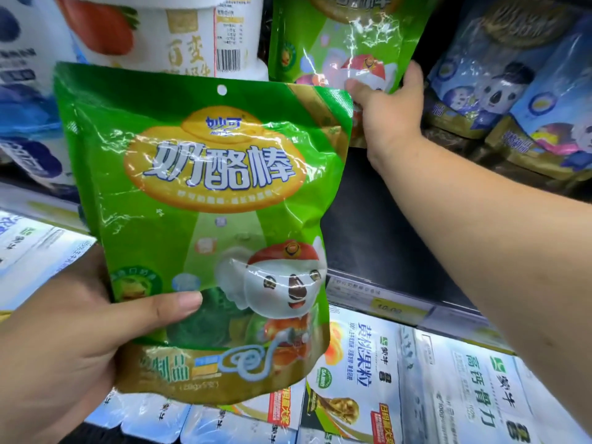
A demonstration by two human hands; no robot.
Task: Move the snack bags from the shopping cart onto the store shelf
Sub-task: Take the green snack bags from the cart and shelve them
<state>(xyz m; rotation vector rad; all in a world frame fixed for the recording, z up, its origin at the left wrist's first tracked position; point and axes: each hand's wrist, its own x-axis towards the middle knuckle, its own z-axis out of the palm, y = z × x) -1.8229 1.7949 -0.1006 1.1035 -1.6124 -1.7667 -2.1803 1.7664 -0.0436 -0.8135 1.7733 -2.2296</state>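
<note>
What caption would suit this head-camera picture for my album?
Left hand holds a green bag; right hand holds a second bag up at the dark shelf.

In the left hand a green snack bag, in the right hand a second bag.

Green packs, gold bands, red caps

The near green bag shows a yellow oval with white lettering, a white koala in a red cap and a gold bottom band; the far green bag repeats the koala.
</note>
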